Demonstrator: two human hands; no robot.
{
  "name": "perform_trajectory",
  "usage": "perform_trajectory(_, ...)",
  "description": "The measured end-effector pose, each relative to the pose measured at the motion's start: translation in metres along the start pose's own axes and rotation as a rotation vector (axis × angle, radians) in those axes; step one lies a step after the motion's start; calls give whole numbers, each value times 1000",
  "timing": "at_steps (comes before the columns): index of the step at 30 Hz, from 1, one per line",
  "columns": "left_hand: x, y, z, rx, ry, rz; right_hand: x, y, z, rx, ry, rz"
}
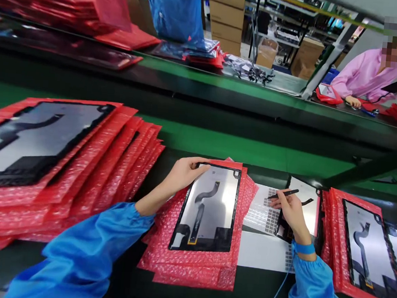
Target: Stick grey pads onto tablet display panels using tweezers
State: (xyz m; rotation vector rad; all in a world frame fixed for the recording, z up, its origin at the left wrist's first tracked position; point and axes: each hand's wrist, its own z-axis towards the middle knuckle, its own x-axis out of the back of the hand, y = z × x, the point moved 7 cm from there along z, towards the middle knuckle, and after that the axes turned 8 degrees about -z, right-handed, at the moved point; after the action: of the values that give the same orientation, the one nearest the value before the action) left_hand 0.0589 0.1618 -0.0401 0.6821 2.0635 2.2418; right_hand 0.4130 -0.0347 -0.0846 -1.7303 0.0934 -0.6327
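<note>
- The silver-backed panel lies at the middle of the dark counter, on a small pile of red bubble pouches, with its dark ribbon cable running along its back.
- The left hand is at the panel's far left corner, thumb laid over the face and fingers bent by the far edge; whether this grip is closed on the panel I cannot tell.
- The right hand, to the right of the panel, has its grip pinched closed on a slim black tool, which points left over a white sheet printed with small grey squares.
- A second white sheet lies on the near side of the first.
- A blue band circles the right wrist, and a thin blue cord runs near it.
- Another panel lies beneath and beyond the right hand, partly covered by it.
- Farther right, a red pouch stack carries a panel with its own cable.
- On the left stands a larger, fanned stack of red pouches, a panel on top.
- On the far side are red packages, a person in blue and, far right, a person in pink.
</note>
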Motion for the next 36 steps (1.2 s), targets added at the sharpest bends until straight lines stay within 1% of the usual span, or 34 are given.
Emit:
perform_trajectory(2, 1, 6, -1, -51, 24, 65, 0, 1, 0, -11, -4, 2)
perform_trajectory(4, 2, 16, -8, -143, 56, 158, 1, 1, -1, -28, -8, 8)
perform_trajectory(6, -1, 28, -22, -255, 71, 261, 2, 0, 0, -48, -14, 11)
perform_trajectory(7, -5, 34, -32, -300, 58, 299, 3, -1, 0, -57, -17, 11)
perform_trajectory(9, -16, 42, -54, -338, -29, 320, 3, -2, 0, -78, -17, 3)
perform_trajectory(11, -32, 45, -79, -328, -161, 333, 3, -4, -1, -104, -15, -16)
perform_trajectory(13, -48, 45, -101, -328, -270, 398, 3, -7, -1, -126, -12, -32)
perform_trajectory(14, -56, 44, -110, -337, -305, 450, 4, -9, -1, -132, -10, -37)
perform_trajectory(16, -67, 43, -122, -375, -336, 571, 4, -11, -2, -139, -8, -39)
perform_trajectory(18, -75, 41, -126, -412, -345, 667, 5, -12, -2, -149, -10, -28)
perform_trajectory(21, -80, 38, -126, -433, -367, 723, 7, -10, -3, -163, -9, -19)
perform_trajectory(25, -78, 38, -125, -439, -394, 712, 8, -7, -3, -169, -17, -42)
perform_trajectory(31, -76, 34, -125, -396, -412, 668, 8, -10, -3, -181, -34, -53)
perform_trajectory(36, -76, 34, -126, -431, -404, 701, 6, -10, -4, -186, -40, -64)
